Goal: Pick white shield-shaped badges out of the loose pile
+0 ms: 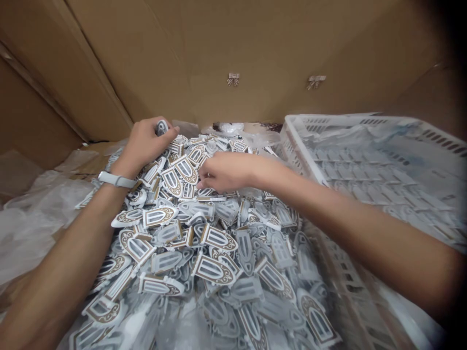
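Observation:
A large heap of small white arched window-shaped pieces point(215, 270) with gold scrollwork fills the middle of the view. Some lie with the decorated face up, others show a plain grey-white back. At the far left of the heap, my left hand point(148, 141) is closed round one or more of these pieces, a grey tip point(161, 127) showing between thumb and fingers. My right hand point(219, 172) reaches across from the right, its fingers bent down onto the heap near several gold-faced pieces. Its fingertips are partly hidden, so whether it grips a piece cannot be made out.
A white slotted plastic crate point(301, 146) on the right holds rows of similar pieces. Clear plastic sheeting point(44, 214) lies on the left. Cardboard walls point(204, 53) rise behind, with two small bow-shaped ornaments point(233, 79) on them.

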`<state>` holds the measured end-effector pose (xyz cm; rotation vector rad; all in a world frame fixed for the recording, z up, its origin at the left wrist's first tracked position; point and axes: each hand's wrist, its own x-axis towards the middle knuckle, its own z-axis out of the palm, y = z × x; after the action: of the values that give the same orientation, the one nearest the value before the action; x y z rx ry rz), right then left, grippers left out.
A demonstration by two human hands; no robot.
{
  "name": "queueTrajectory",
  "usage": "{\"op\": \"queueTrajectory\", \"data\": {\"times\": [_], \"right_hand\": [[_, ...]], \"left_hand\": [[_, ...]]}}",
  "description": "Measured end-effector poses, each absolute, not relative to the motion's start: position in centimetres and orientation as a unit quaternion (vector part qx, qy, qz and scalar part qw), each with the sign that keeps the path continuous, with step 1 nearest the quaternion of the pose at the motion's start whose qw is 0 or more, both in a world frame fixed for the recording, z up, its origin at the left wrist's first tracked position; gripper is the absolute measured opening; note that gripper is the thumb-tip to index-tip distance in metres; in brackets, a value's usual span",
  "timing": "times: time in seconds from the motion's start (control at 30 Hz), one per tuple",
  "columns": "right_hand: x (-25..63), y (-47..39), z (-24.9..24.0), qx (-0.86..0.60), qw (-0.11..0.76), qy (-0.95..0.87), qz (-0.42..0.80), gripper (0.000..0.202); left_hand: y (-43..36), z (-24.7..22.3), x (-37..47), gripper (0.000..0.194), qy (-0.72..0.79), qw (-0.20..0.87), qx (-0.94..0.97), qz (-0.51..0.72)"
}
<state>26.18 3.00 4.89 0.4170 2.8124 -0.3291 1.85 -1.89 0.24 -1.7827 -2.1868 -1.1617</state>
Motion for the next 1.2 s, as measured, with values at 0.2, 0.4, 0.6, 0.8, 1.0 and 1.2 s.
{"op": "queueTrajectory", "data": {"times": [0.2, 0.4, 0.6, 0.8, 1.0, 1.2], "right_hand": [[26.2, 3.1, 5.0, 0.146, 0.140, 0.973, -0.112, 0.037], [26.2, 3.2, 5.0, 0.141, 0.135, 0.974, -0.116, 0.037], [26.1, 3.2, 5.0, 0.135, 0.141, 0.973, -0.120, 0.036], [26.1, 3.5, 4.9, 0.131, 0.141, 0.973, -0.125, 0.034], [26.1, 3.9, 4.8, 0.131, 0.146, 0.965, -0.175, 0.031], [26.1, 4.2, 4.7, 0.129, 0.144, 0.962, -0.193, 0.028]], "left_hand": [[-1.9, 0.3, 2.0, 0.038, -0.720, 0.042, -0.579, -0.379], [-1.9, 0.3, 2.0, 0.038, -0.726, 0.041, -0.575, -0.374], [-1.9, 0.3, 2.0, 0.040, -0.725, 0.029, -0.573, -0.380], [-2.0, 0.5, 2.3, 0.041, -0.728, 0.031, -0.571, -0.378], [-2.0, 0.5, 2.2, 0.038, -0.723, 0.038, -0.577, -0.377], [-2.0, 0.4, 2.0, 0.039, -0.724, 0.037, -0.579, -0.373]]}}
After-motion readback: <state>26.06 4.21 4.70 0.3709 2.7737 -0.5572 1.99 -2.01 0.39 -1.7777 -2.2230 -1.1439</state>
